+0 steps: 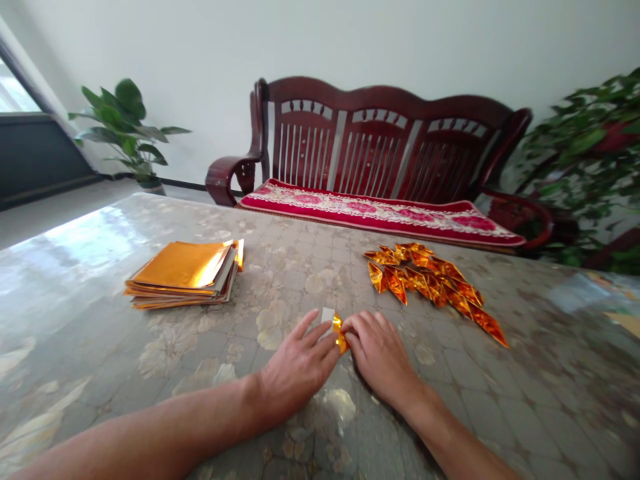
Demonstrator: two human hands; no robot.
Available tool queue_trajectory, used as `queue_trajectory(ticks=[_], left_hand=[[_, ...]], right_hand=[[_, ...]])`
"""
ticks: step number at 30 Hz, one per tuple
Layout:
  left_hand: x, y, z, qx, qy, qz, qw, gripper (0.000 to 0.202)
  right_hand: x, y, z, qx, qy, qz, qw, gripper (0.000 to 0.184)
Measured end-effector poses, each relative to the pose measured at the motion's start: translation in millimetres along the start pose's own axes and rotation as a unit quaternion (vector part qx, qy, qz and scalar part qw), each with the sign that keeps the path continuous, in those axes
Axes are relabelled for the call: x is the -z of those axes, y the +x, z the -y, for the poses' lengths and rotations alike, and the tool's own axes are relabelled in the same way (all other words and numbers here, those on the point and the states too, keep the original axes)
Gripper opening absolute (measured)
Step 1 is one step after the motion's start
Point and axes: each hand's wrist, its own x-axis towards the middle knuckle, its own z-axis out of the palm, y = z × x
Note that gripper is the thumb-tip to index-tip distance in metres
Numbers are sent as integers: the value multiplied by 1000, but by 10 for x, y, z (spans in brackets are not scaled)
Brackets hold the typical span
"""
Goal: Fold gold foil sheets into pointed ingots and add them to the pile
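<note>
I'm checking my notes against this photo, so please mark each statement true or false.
1. The left hand and right hand meet at a small folded piece of gold paper. True.
2. The stack of gold paper sheets lies to the right of the loose folded gold pieces. False: it lies to their left.
3. A red patterned cushion lies on the wooden bench. True.
4. The leafy potted plant stands on the table. False: it stands beyond the table.
</note>
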Motion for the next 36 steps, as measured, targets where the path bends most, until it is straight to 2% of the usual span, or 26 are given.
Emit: queue_trajectory(ticks=[2,7,10,14,21,25,30,36], left_hand=[[15,-35,-44,-5,18,-2,1000,27],[96,-34,-28,-9,31,41,999,25],[150,15,53,-9,42,73,996,18],[203,24,81,-9,72,113,991,13],[225,-149,-230,28,33,150,988,25],[174,-138,-295,55,37,142,988,27],[166,-84,-148,58,25,126,990,21],[141,-26,58,73,26,118,990,20]], right_hand=[[-3,-2,-3,6,-1,-14,1000,8],[26,-30,-1,62,1,-42,997,14],[75,-58,34,102,-11,-34,994,16],[124,-81,91,111,-43,-20,993,18],[97,-87,131,100,-55,-24,993,19],[97,-91,152,97,-87,-23,991,18],[98,-105,158,103,-98,-27,989,16],[78,-100,171,92,-66,-24,993,21]])
